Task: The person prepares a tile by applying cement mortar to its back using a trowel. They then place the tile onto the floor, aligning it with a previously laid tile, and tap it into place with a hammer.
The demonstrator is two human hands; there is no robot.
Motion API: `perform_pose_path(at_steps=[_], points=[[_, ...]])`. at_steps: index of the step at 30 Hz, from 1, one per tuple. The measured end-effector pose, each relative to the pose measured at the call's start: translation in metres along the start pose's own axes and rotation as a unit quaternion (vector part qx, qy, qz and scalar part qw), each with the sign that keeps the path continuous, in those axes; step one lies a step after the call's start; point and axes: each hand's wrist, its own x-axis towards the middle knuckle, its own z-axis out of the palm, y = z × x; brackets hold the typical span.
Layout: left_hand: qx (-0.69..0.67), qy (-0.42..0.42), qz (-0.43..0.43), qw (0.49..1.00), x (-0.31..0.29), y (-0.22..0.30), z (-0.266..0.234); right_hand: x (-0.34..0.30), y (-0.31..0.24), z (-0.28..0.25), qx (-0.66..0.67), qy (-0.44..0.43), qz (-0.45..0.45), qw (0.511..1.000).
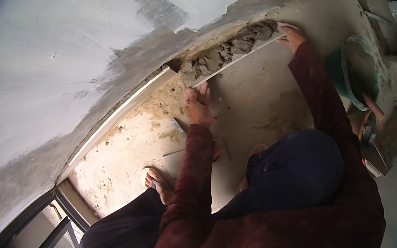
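A long, narrow skirting tile is held lengthwise close to the foot of the wall, seen nearly edge-on. Lumps of wet grey mortar cover its wall-facing side. My left hand grips the tile's left end from below, fingertips at its edge. At the far right end, my right hand is closed around the other end. Left of the held tile, a pale skirting strip stands along the wall base, its end close to the mortar.
A green bucket stands at the right, a wooden handle beside its rim. Nearby lie metal-bladed tools. A small metal blade and a flat grey piece rest on the floor near my left foot. A dark door frame stands lower left.
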Motion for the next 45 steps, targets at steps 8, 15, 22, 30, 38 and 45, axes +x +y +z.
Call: perform_pose_path(at_steps=[8, 15, 22, 30, 38, 45], points=[[0.032, -0.015, 0.029, 0.999, 0.001, 0.006, 0.004, 0.004, -0.009, 0.009, 0.004, 0.008, 0.022, 1.0], [0.09, -0.001, 0.117, 0.989, 0.013, 0.0, -0.008, 0.007, -0.01, 0.016, -0.017, 0.03, 0.025, 0.999], [0.035, 0.044, 0.138, 0.989, 0.022, 0.001, 0.02, 0.017, -0.024, 0.024, 0.014, 0.025, 0.049, 0.998], [0.021, 0.079, 0.12, 0.989, 0.03, -0.007, 0.027, 0.014, -0.022, 0.015, 0.096, -0.065, 0.051, 0.992], [0.026, 0.078, 0.107, 0.991, 0.036, -0.018, 0.05, -0.011, -0.002, 0.022, 0.075, -0.043, -0.049, 0.995], [0.027, 0.0, 0.074, 0.997, 0.039, -0.021, 0.063, -0.018, -0.012, 0.034, 0.091, -0.048, -0.052, 0.993]])
